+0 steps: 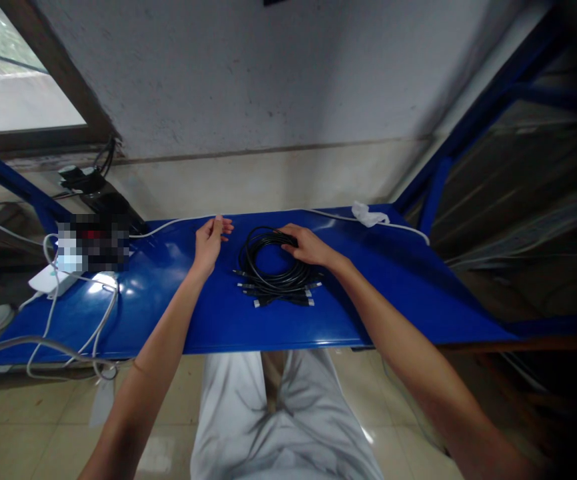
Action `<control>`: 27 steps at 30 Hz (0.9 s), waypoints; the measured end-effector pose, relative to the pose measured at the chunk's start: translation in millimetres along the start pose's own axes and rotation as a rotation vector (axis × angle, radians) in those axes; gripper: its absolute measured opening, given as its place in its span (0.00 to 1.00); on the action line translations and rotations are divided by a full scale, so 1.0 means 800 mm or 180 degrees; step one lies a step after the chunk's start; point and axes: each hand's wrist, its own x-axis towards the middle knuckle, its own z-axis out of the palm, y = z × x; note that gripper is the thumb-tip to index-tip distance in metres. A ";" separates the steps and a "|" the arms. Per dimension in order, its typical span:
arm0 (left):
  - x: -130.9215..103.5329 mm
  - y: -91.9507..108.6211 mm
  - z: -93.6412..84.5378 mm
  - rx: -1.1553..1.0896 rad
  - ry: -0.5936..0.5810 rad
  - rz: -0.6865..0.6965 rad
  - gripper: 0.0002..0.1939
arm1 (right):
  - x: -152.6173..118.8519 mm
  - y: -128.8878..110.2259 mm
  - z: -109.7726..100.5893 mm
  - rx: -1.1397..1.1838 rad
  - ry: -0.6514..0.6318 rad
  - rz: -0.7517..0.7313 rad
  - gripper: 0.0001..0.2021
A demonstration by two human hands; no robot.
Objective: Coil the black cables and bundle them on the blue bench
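Observation:
Several black cables point(288, 277) lie coiled in rings on the blue tabletop point(278, 330), their connector ends crossing at the near side of the coils. My right hand point(308, 245) grips the upper right part of the coils, thumb inside the ring and fingers over the outer edge. To the left of the coils, my left hand point(210, 240) is raised over the table, touching no cable. Its fingers are apart and nothing is in them.
At the left stand a white power strip point(53, 280) with tangled white cords point(111, 303) and a black device point(116, 207). A white cord runs along the back edge, with crumpled white plastic point(368, 215) on it. Blue frame posts point(433, 193) rise at both sides.

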 end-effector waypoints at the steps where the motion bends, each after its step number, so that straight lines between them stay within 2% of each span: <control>1: 0.002 -0.001 -0.003 -0.0067 0.0066 -0.0022 0.25 | -0.001 0.007 -0.005 -0.0023 0.0009 0.0002 0.21; 5: 0.008 -0.001 -0.014 -0.0363 0.0346 -0.0132 0.23 | -0.005 0.031 -0.018 -0.0082 0.0056 0.0106 0.19; 8: 0.011 -0.001 -0.020 -0.0474 0.0519 -0.0203 0.23 | -0.007 0.033 -0.023 0.0036 0.0210 0.0340 0.18; 10: 0.012 -0.001 -0.023 -0.0522 0.0584 -0.0245 0.23 | -0.007 0.029 -0.023 0.0274 0.0460 0.0580 0.21; 13: 0.014 -0.003 -0.026 -0.0563 0.0651 -0.0242 0.23 | -0.004 0.028 -0.022 0.0748 0.1042 0.0851 0.27; 17: 0.016 -0.007 -0.028 -0.0601 0.0738 -0.0229 0.23 | 0.002 0.042 -0.017 0.1292 0.1962 0.1096 0.34; 19: 0.016 -0.008 -0.028 -0.0655 0.0772 -0.0247 0.23 | 0.003 0.051 -0.015 0.1525 0.2291 0.1230 0.36; 22: 0.016 -0.009 -0.028 -0.0716 0.0821 -0.0268 0.23 | 0.002 0.059 -0.012 0.1805 0.2566 0.1378 0.35; 27: 0.016 -0.010 -0.027 -0.0640 0.0834 -0.0238 0.24 | 0.002 0.061 -0.011 0.2087 0.2794 0.1414 0.34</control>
